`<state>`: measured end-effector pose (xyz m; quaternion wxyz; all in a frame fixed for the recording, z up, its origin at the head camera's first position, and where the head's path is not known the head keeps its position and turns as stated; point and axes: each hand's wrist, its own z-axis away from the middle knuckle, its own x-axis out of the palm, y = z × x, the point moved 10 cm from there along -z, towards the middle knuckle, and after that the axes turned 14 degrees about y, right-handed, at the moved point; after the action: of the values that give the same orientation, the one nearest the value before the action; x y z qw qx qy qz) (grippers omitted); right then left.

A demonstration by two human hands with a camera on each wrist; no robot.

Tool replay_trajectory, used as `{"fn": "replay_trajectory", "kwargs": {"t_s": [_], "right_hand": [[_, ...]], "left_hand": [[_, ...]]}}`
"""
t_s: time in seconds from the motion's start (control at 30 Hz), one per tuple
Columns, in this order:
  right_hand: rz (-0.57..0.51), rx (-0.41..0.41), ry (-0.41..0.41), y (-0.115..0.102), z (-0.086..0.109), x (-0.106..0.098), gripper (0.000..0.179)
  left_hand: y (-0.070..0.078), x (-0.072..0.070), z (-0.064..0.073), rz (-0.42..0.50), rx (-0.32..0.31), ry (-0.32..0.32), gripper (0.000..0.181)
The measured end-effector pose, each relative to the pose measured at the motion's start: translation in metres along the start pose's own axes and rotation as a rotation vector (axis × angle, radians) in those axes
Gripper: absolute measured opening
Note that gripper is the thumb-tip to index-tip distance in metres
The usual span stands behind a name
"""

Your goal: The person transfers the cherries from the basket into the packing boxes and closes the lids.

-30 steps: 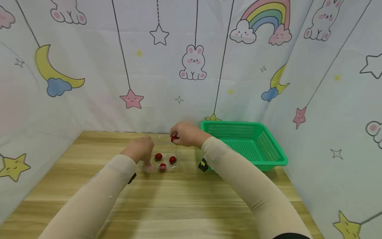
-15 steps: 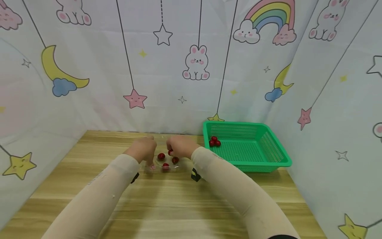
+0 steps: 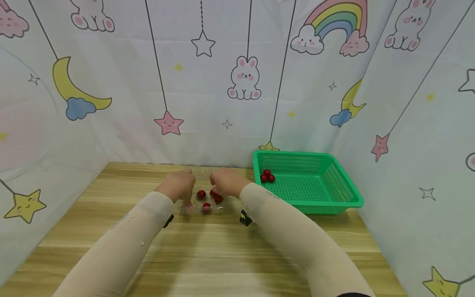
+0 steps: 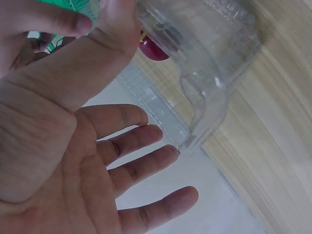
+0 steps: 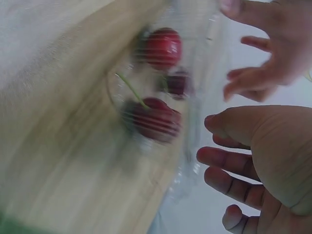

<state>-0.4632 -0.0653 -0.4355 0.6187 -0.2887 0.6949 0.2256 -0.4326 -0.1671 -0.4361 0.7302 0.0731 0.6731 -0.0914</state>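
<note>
Both hands are over a clear plastic box (image 3: pixel 196 205) with several red cherries (image 3: pixel 201 194) in it. My left hand (image 3: pixel 179 186) is at the box's left side. In the left wrist view, its thumb (image 4: pixel 114 34) touches the plastic, while the fingers (image 4: pixel 141 165) stretch out loosely below. At the box's right side is my right hand (image 3: pixel 228 181), its fingertips close to a cherry (image 3: pixel 213 192). Seen from the right wrist, its thumb and fingers (image 5: pixel 229 180) stand apart with nothing between them, and cherries (image 5: pixel 156 119) show through the plastic wall.
To the right stands a green plastic basket (image 3: pixel 356 203) with three red cherries (image 3: pixel 267 176) in its left corner. A wooden table (image 3: pixel 208 255) lies beneath, bounded by a white patterned cloth (image 3: pixel 211 144) at the back and sides.
My right hand has lowered a cherry into the box and loosened its fingers from it. The left hand stays at the box. Cherries in the basket, hidden behind the right arm earlier, now show.
</note>
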Motion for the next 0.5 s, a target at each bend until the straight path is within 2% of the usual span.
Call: {"fn": "replay_trajectory", "kwargs": {"t_s": [0.3, 0.5], "right_hand": [[-0.1, 0.073, 0.042, 0.038, 0.015, -0.034, 0.022], [-0.195, 0.206, 0.07, 0.084, 0.028, -0.052, 0.023]], "left_hand": [[0.0, -0.001, -0.001, -0.012, -0.001, 0.014, 0.05], [0.001, -0.001, 0.001, -0.018, -0.006, 0.005, 0.054]]}}
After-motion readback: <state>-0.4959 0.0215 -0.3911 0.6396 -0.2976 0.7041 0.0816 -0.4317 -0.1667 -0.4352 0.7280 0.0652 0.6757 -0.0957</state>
